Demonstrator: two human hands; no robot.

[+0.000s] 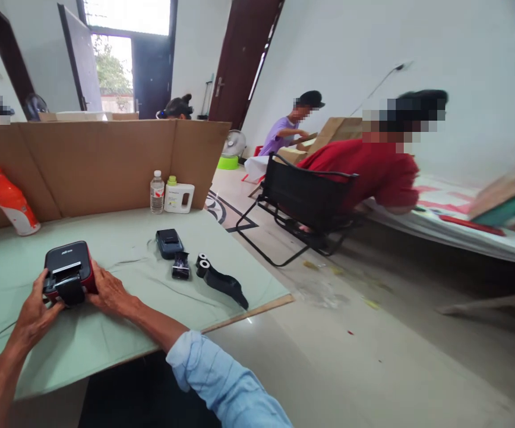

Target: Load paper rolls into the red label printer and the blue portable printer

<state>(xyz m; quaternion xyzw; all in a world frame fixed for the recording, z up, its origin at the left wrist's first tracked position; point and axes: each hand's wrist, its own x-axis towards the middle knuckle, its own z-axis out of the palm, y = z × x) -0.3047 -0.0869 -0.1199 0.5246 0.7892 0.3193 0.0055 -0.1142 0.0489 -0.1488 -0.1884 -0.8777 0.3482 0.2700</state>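
Black-and-red device (66, 257) gripped by both hands, lower left of the frame.
Fingers of the left hand (35, 316) and right hand (113, 292) clasp its sides over the bench (132, 336); contact with the bench cannot be told. Mid-frame lie a smaller dark device (169, 242), a black roll (180, 266) and a black ribbon (224, 283). Behind, at left, an orange bottle (11, 201) before a cardboard screen (106, 169).

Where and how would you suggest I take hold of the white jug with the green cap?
Probably best by its loop handle, coming from the right with the right hand once that lets go of the black device: the white jug stands upright, its handle faces right, and a clear bottle stands close on the left.
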